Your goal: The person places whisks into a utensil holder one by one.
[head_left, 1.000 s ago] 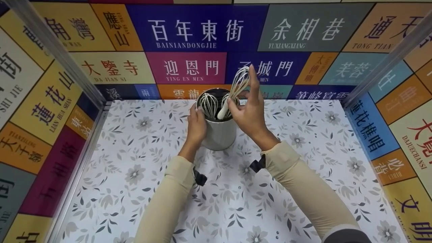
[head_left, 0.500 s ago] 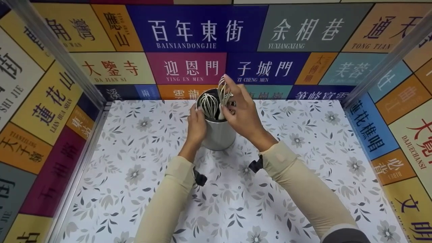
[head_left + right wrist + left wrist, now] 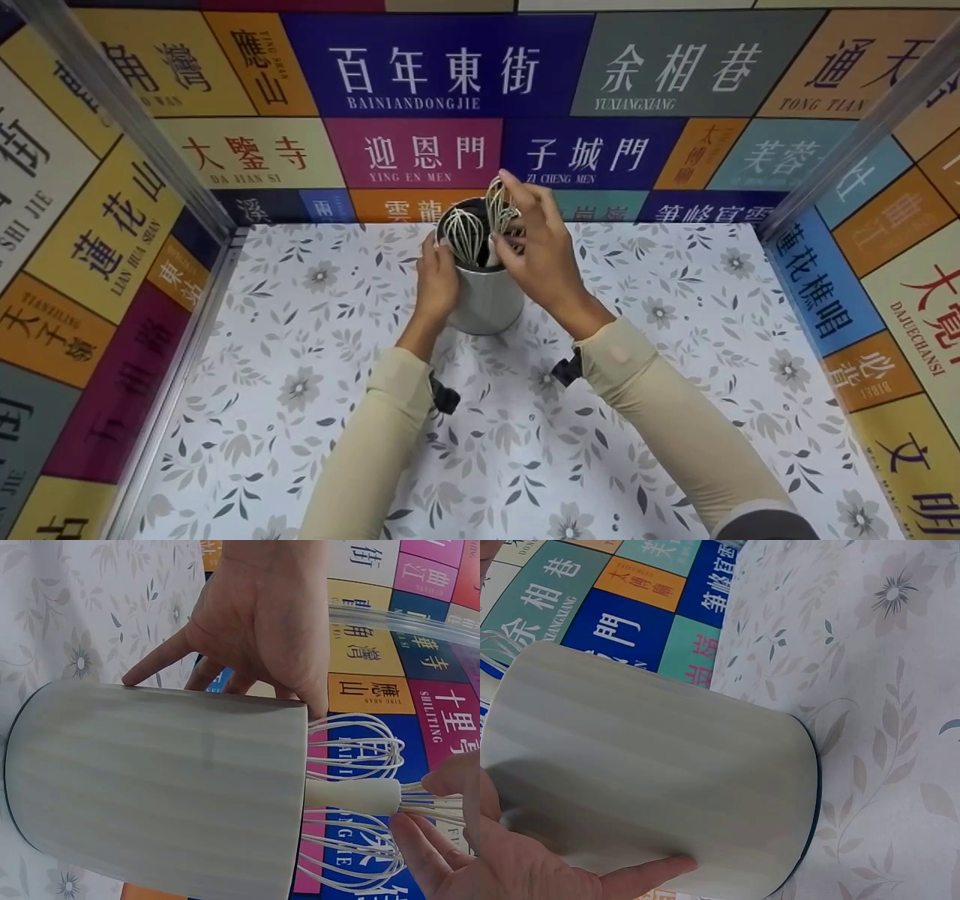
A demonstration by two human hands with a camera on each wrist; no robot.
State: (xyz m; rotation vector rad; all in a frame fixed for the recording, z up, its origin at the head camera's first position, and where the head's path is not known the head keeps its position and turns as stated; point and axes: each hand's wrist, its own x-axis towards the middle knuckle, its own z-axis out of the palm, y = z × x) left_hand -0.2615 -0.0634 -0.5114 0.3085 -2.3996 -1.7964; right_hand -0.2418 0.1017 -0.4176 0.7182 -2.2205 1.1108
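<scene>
A pale grey cylindrical utensil holder [image 3: 489, 300] stands upright on the table. My left hand [image 3: 436, 279] holds it at its left side, with the thumb near the rim; in the left wrist view one finger lies along the wall. My right hand [image 3: 546, 259] pinches a whisk [image 3: 352, 795] by its wires, just above the pale handle. That handle points down into the holder's mouth, and its lower end is hidden. Wire heads of two other whisks stick up from the holder: one whisk [image 3: 356, 746] near the left hand, another whisk [image 3: 351, 851] on the opposite side.
A white table covering [image 3: 300, 450] with grey flowers and leaves lies under the holder. Coloured panels with printed characters [image 3: 427, 64] rise behind and at both sides. Clear strips [image 3: 142, 120] run along the corners.
My right hand has moved left and down with the whisk. Its handle, earlier tilted above the holder's mouth, now reaches inside. My left hand has stayed on the holder.
</scene>
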